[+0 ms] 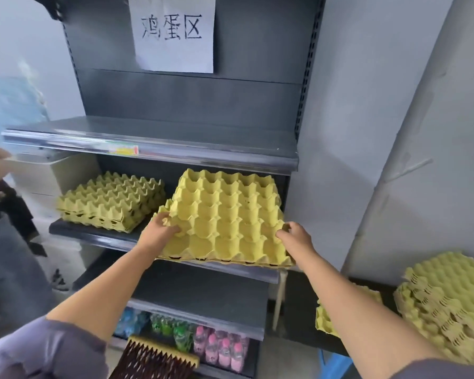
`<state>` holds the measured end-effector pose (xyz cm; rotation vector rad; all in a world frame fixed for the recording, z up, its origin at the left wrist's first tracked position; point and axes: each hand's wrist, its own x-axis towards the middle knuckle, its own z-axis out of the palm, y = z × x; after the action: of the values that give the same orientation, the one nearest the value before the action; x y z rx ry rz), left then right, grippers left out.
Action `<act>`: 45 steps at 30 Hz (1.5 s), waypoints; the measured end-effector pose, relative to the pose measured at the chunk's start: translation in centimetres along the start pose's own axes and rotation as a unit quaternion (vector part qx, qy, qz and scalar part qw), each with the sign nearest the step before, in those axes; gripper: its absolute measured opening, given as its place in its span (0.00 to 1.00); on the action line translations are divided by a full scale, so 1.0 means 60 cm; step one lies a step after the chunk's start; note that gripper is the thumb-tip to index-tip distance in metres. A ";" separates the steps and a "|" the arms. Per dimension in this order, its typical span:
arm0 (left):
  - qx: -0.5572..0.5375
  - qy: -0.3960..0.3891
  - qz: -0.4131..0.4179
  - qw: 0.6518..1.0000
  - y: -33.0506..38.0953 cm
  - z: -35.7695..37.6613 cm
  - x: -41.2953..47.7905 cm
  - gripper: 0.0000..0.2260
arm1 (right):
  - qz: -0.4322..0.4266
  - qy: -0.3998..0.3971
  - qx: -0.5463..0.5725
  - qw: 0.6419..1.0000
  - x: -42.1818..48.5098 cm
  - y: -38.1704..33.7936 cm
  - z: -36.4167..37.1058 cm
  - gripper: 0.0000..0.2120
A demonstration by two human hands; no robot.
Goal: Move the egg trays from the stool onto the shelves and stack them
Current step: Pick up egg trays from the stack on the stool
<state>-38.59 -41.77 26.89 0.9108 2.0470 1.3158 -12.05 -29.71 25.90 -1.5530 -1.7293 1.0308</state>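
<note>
The left grip [163,228] has its fingers curled over the near left edge of a yellow egg tray [225,212], thumb side down on the pulp, pinching it. The right grip [296,236] does the same at the near right corner, fingers bent round the rim, so both bare hands hold the one tray. That tray lies on the right half of the middle shelf [99,233], its near edge hanging a little over the shelf's front lip; a second layer of pulp shows under its left edge, though how many trays are nested there I cannot tell. To its left on the same shelf, apart from it, sits a squared-up stack of egg trays [111,201]. Above runs the upper shelf [153,140], and on the back panel hangs a white paper sign [173,34] with handwritten characters. Low down, packs of bottles [216,348] stand under the bottom shelf. Off to the right, a loose heap of egg trays [449,310] rests on the dark-topped stool [298,318], against the pale wall.
</note>
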 end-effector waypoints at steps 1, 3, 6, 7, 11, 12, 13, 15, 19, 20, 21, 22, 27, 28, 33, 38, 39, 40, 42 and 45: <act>-0.007 0.001 -0.002 1.000 -0.010 -0.030 0.016 0.23 | -0.003 -0.005 0.006 1.000 -0.002 -0.019 0.027 0.09; -0.032 0.005 -0.015 0.999 -0.027 -0.078 0.039 0.21 | -0.013 -0.022 0.022 0.999 -0.003 -0.048 0.075 0.08; -0.058 0.020 -0.041 0.997 -0.054 -0.142 0.071 0.20 | -0.026 -0.044 0.025 0.998 0.001 -0.095 0.144 0.20; -0.063 0.022 -0.048 0.997 -0.063 -0.159 0.079 0.19 | -0.027 -0.046 0.024 0.998 0.005 -0.108 0.164 0.22; -0.070 0.039 -0.070 0.994 -0.096 -0.212 0.123 0.20 | -0.045 -0.058 0.003 0.997 0.032 -0.157 0.235 0.24; -0.069 0.044 -0.073 0.994 -0.103 -0.223 0.136 0.21 | -0.049 -0.063 -0.010 0.997 0.041 -0.170 0.251 0.24; -0.062 0.046 -0.074 0.994 -0.107 -0.233 0.146 0.22 | -0.054 -0.066 -0.025 0.996 0.049 -0.181 0.264 0.24; -0.045 0.057 -0.074 0.995 -0.112 -0.252 0.171 0.23 | -0.067 -0.072 -0.047 0.994 0.069 -0.205 0.292 0.24; -0.028 0.065 -0.091 0.993 -0.118 -0.285 0.222 0.25 | -0.095 -0.083 -0.072 0.989 0.111 -0.246 0.348 0.24; -0.024 0.061 -0.100 0.993 -0.121 -0.294 0.236 0.25 | -0.102 -0.086 -0.077 0.988 0.120 -0.255 0.361 0.24; -0.015 0.058 -0.108 0.992 -0.125 -0.303 0.251 0.26 | -0.105 -0.089 -0.080 0.987 0.128 -0.264 0.373 0.25; -0.006 0.058 -0.118 0.991 -0.128 -0.312 0.268 0.26 | -0.106 -0.092 -0.083 0.987 0.135 -0.274 0.385 0.26; 0.050 0.075 -0.141 0.986 -0.139 -0.343 0.363 0.27 | -0.098 -0.115 -0.091 0.984 0.163 -0.316 0.438 0.24; 0.057 0.081 -0.137 0.986 -0.140 -0.349 0.384 0.27 | -0.091 -0.120 -0.091 0.984 0.167 -0.324 0.448 0.25; 0.064 0.088 -0.106 0.988 -0.158 -0.406 0.498 0.25 | -0.050 -0.146 -0.083 0.985 0.196 -0.363 0.533 0.31; 0.074 0.064 -0.077 0.992 -0.187 -0.475 0.595 0.23 | -0.014 -0.111 -0.070 0.991 0.214 -0.398 0.641 0.28; 0.076 0.063 -0.073 0.992 -0.193 -0.487 0.612 0.23 | -0.009 -0.104 -0.066 0.992 0.217 -0.403 0.662 0.28; 0.077 0.062 -0.069 0.993 -0.198 -0.499 0.629 0.23 | -0.005 -0.095 -0.061 0.994 0.219 -0.407 0.682 0.27; 0.079 0.049 -0.056 0.994 -0.209 -0.518 0.661 0.22 | 0.002 -0.077 -0.054 0.996 0.220 -0.413 0.716 0.27; 0.089 0.018 -0.020 0.996 -0.222 -0.533 0.702 0.22 | 0.007 -0.047 -0.061 0.997 0.229 -0.412 0.759 0.29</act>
<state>-91.95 -30.96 23.50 0.9233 2.2267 1.1508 -65.20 -23.85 22.00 -1.6177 -1.8786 1.0376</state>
